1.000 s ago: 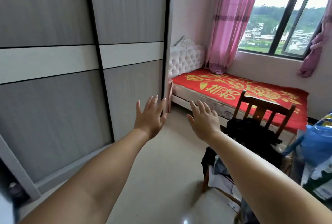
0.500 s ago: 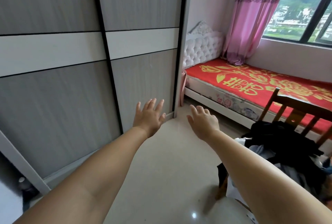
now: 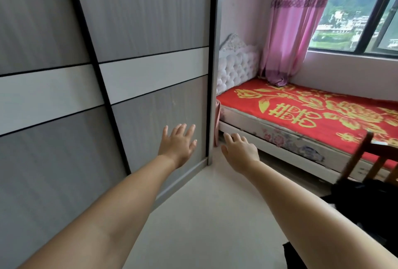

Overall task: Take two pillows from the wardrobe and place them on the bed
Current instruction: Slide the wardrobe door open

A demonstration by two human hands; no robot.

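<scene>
Both arms reach forward, palms down. Left hand [image 3: 177, 144] empty, fingers spread, in front of the wardrobe [image 3: 140, 53] right sliding door, near its right edge. Right hand [image 3: 240, 150] empty, fingers loosely extended, over the floor [image 3: 204, 215] between wardrobe and bed [image 3: 301, 122]. Wardrobe doors shut; pillows not visible. Bed long axis runs from tufted headboard [image 3: 237, 68] at the wardrobe toward right. Red cover [image 3: 290, 105] carries yellow double-happiness character, read upside down. Pink curtain [image 3: 290, 31] at window.
</scene>
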